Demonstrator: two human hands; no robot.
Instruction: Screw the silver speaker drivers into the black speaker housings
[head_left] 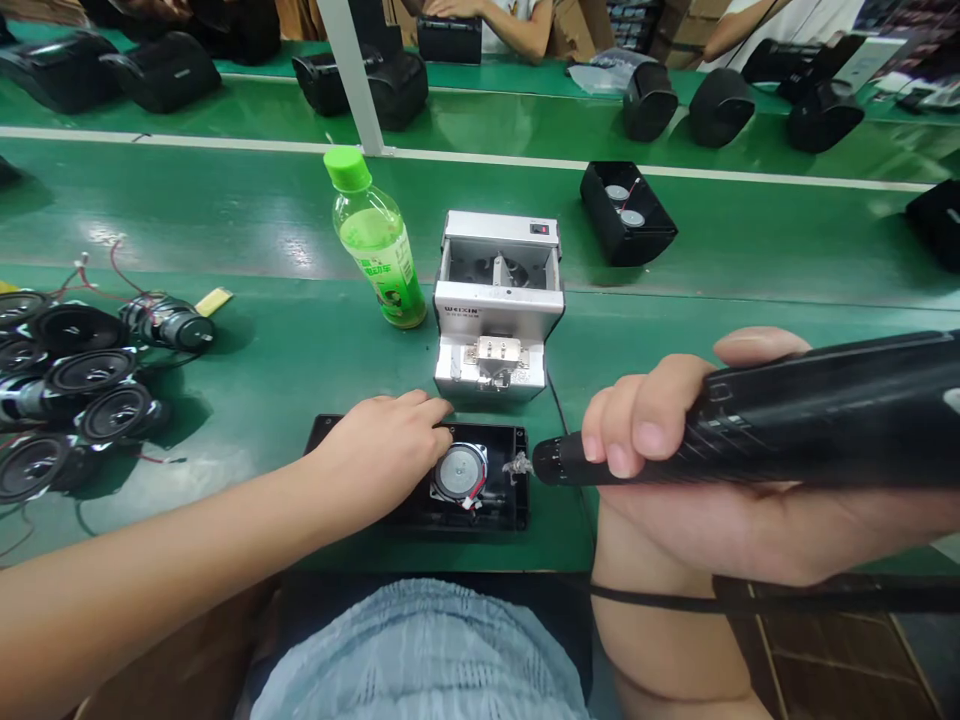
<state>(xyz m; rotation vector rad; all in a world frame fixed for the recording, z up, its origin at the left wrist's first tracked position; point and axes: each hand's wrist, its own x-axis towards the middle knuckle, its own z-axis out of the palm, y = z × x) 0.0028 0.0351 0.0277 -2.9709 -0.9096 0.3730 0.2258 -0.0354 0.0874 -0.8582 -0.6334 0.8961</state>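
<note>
My right hand [675,470] is wrapped round a black electric screwdriver [817,410], which points left. Bits of grey metal, perhaps screws, cluster at its tip, just over the right end of a black speaker panel [420,515]. A round speaker driver [460,472] with a red wire and a small white plug sits in that panel. My left hand [386,445] lies over the panel's left half, fingers bent down and close together beside the driver. Whatever they grip is hidden beneath them. A silver screw feeder machine [499,300] stands just behind the panel.
A green-capped bottle [380,245] stands left of the machine. Loose speaker drivers [90,370] with wires are piled at left. Behind lies an open black speaker box [628,213]. Black speaker cabinets [722,107] line the far bench, where other people sit. A cable [750,598] crosses below my right hand.
</note>
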